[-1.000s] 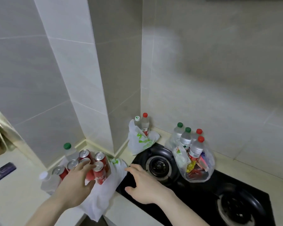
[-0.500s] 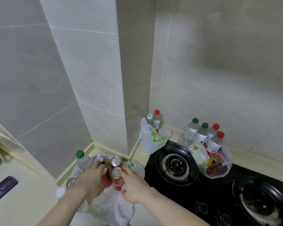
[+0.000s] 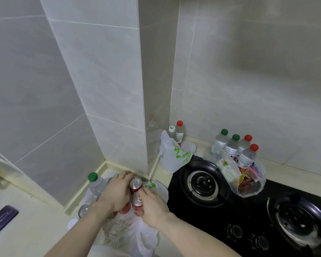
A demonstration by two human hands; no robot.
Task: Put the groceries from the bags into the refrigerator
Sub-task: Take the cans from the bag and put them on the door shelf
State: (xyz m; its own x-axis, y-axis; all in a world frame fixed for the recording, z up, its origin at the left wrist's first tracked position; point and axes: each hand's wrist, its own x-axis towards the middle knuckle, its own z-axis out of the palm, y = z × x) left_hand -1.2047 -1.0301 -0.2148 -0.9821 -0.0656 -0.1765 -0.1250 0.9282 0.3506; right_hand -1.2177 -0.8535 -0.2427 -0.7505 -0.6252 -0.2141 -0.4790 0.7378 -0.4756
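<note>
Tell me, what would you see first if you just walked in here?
Two hands, the left hand and right hand, each take a grip on red cans in a white bag on the counter, bottom middle. To the right sits a black stove, with a clear bag of bottles and snacks on it. Another bag with two bottles stands in the corner.

cans point(image 3: 136, 191): red, silver tops (my pick)
bottle caps point(image 3: 235, 137): green, red
stove point(image 3: 248, 216): black
bag point(image 3: 174, 156): white, green print

One head view looks steeply down and forward, close above the desk point(image 3: 32, 225), hob point(image 3: 248, 216) toward 4 o'clock.
</note>
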